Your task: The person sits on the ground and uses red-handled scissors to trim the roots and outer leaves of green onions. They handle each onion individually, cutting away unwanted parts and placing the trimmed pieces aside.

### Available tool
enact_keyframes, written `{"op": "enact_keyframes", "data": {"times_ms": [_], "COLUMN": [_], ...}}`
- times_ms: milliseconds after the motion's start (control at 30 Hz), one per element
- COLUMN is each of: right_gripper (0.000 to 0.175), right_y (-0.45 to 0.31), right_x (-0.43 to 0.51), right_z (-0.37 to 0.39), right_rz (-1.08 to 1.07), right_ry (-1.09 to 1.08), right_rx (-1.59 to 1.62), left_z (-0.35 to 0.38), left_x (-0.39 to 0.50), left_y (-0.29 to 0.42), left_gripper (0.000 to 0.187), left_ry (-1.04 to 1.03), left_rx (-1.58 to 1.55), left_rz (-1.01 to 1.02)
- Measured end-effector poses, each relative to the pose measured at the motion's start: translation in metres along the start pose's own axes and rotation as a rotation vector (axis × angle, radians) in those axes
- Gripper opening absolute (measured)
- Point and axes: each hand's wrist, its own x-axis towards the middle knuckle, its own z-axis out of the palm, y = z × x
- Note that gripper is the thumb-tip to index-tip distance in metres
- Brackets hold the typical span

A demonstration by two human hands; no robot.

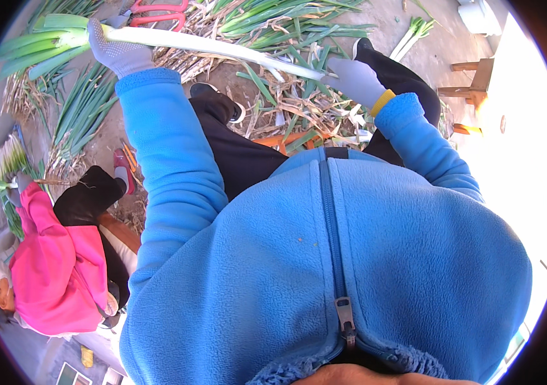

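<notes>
My left hand [117, 50], in a grey dotted work glove, is closed around a long scallion stalk [196, 42] near its green leaves at the upper left. The white stalk runs across to my right hand [352, 79], in a grey glove with a yellow cuff, whose fingers grip its thin root end. Red-handled scissors [158, 18] appear just beyond my left hand; whether they hang from it or rest behind is unclear. Below the stalk lie a heap of scallions [273, 19] and dry peeled leaves [302, 108].
A co-worker in pink [57, 269] sits at the left, holding another scallion. More scallion bundles [83, 110] lie on the ground between us. A small bunch [410, 36] lies beyond my right leg, and a wooden stool [478, 86] stands at the right.
</notes>
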Motion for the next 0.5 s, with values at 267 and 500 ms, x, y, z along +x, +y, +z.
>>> {"op": "enact_keyframes", "data": {"times_ms": [267, 500], "right_gripper": [0.023, 0.024], "right_y": [0.051, 0.097], "right_x": [-0.018, -0.037], "right_z": [0.064, 0.117], "right_rz": [0.130, 0.161], "right_ry": [-0.171, -0.251], "right_rx": [-0.103, -0.197], "left_z": [0.012, 0.010], "left_x": [-0.017, -0.026], "left_y": [0.020, 0.025], "left_gripper": [0.055, 0.062], "left_ry": [0.028, 0.122], "left_rx": [0.141, 0.202], "left_rz": [0.007, 0.045]}}
